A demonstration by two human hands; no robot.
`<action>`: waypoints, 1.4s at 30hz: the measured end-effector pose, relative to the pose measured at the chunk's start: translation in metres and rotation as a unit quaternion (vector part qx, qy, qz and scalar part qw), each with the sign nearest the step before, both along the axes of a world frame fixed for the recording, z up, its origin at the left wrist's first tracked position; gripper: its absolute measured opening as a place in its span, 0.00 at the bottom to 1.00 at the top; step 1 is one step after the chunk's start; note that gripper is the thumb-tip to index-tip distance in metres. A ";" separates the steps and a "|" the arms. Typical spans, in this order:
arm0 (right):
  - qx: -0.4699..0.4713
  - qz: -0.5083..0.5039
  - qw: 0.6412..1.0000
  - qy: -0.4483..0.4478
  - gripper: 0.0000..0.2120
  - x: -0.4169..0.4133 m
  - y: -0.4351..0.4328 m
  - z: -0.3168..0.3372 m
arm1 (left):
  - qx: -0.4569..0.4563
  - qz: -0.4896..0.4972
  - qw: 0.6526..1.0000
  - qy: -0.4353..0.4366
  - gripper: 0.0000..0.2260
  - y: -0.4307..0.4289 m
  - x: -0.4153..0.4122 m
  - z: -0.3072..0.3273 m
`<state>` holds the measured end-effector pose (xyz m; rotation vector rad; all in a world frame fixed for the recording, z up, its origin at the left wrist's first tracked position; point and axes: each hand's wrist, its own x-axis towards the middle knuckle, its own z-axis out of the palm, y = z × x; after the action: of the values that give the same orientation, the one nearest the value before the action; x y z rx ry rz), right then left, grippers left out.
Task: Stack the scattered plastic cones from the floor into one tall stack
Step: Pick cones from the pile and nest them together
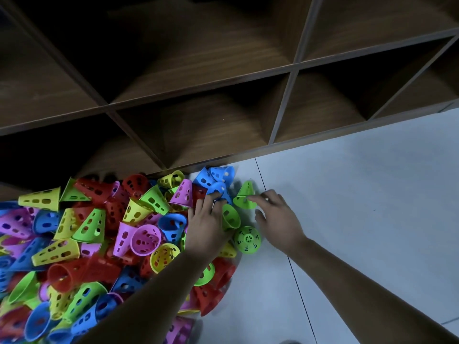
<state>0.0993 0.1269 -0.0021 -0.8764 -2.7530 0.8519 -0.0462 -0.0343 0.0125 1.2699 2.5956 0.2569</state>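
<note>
While the right hand (275,217) touches a green cone (246,198) with loose, spread fingers at the far edge of the floor (347,194) and the left hand (207,219) lies on a blue cone (218,188), grip unclear, these light, stiff shells look best pinched by the rim.

Only one view exists: a wide-angle camera on the person's head. It faces forward and steeply down, quite near the floor (360,207). The shelf (198,78) crosses slanted at 12 o'clock, the cone pile (74,244) lies at 8 o'clock, and both forearms (347,281) enter from 6 o'clock.
</note>
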 end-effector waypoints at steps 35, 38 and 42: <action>0.010 -0.055 0.987 0.150 0.08 0.047 -0.019 0.056 | -0.038 0.008 0.997 -0.071 0.26 -0.008 0.056 0.061; 0.100 -0.022 0.983 0.152 0.07 0.057 -0.026 0.060 | -0.038 0.011 0.997 -0.067 0.24 -0.003 0.063 0.055; 0.190 0.022 0.970 0.153 0.08 0.061 -0.034 0.057 | -0.034 0.044 0.992 -0.114 0.24 -0.002 0.070 0.043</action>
<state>0.1607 0.0933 0.0548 -0.5608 -2.5431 0.3968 0.0243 -0.0364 0.0552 1.0401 2.4446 0.3089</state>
